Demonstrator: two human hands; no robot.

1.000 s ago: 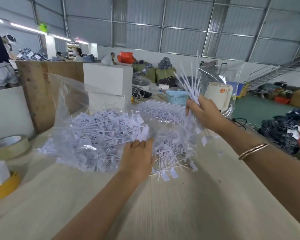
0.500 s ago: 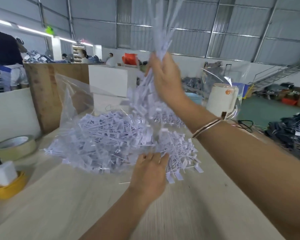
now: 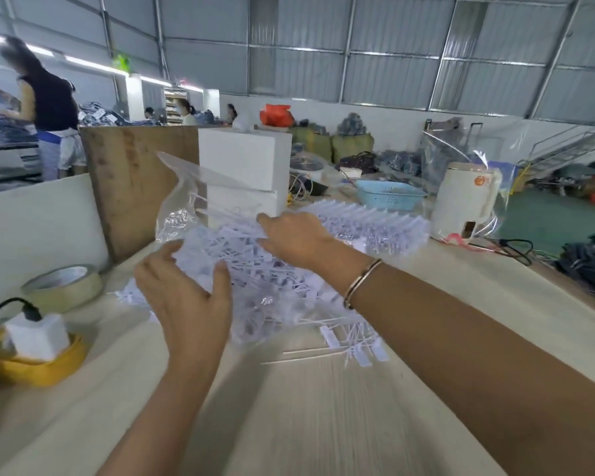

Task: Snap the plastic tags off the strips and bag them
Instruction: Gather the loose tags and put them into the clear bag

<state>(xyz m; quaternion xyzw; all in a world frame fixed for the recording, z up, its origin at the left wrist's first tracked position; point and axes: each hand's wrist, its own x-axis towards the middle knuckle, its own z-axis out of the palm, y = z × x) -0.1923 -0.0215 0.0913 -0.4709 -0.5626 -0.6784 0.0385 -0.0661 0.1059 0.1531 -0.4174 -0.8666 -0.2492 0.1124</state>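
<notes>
On the table (image 3: 323, 424), left hand (image 3: 189, 304) and right hand (image 3: 296, 237) grip tag-filled bag (image 3: 186, 201)

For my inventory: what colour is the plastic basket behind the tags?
Light blue basket, clearest in the head view.

Pale wood-grain table (image 3: 323, 424). Lying on it: clear bag (image 3: 186, 214) heaped with white tags (image 3: 272, 290); loose tags (image 3: 354, 345) at the heap's near edge; uncut strips (image 3: 375, 225) behind; tape roll (image 3: 62, 286) and yellow roll (image 3: 38, 365) at left; white appliance (image 3: 464, 197) at far right.
</notes>
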